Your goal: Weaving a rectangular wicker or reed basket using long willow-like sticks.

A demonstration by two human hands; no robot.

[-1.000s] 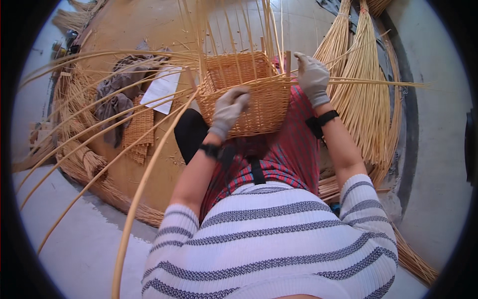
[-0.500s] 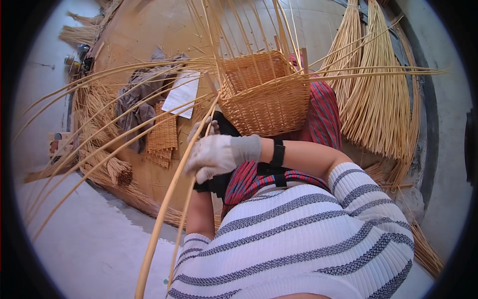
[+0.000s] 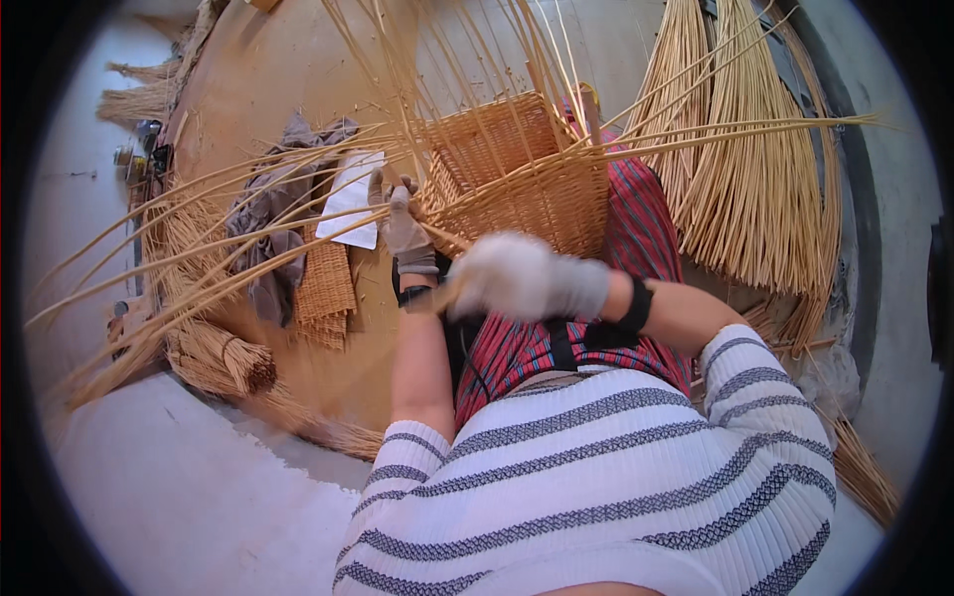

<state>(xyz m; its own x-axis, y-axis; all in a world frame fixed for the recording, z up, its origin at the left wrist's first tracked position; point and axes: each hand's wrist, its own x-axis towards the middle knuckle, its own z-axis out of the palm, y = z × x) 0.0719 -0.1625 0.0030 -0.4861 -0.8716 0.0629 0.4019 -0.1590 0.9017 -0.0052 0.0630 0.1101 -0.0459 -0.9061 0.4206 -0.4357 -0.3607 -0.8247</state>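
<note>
A half-woven wicker basket [image 3: 542, 209] rests tilted over my lap, with long upright stakes rising from its far side and loose rods fanning out left and right. My left hand [image 3: 402, 226], in a pale glove, is closed around the basket's left corner, where a flat wooden stick and several rods meet. My right hand [image 3: 509, 278], gloved and smeared by motion, is in front of the basket's near wall. A wicker rod [image 3: 444, 236] runs from that left corner into the right hand, and a blurred length trails below it.
Large bundles of wicker rods [image 3: 760, 189] lean at the right. More rod bundles [image 3: 224, 358] lie at the left, near a grey cloth [image 3: 268, 233], a white sheet of paper [image 3: 353, 204] and a woven wicker panel [image 3: 326, 283]. Long rods reach far out on both sides.
My right hand has swung rightward, drawing the rods from beside my left arm to the basket's front. My left hand has moved up to the basket's corner. The view has shifted slightly.
</note>
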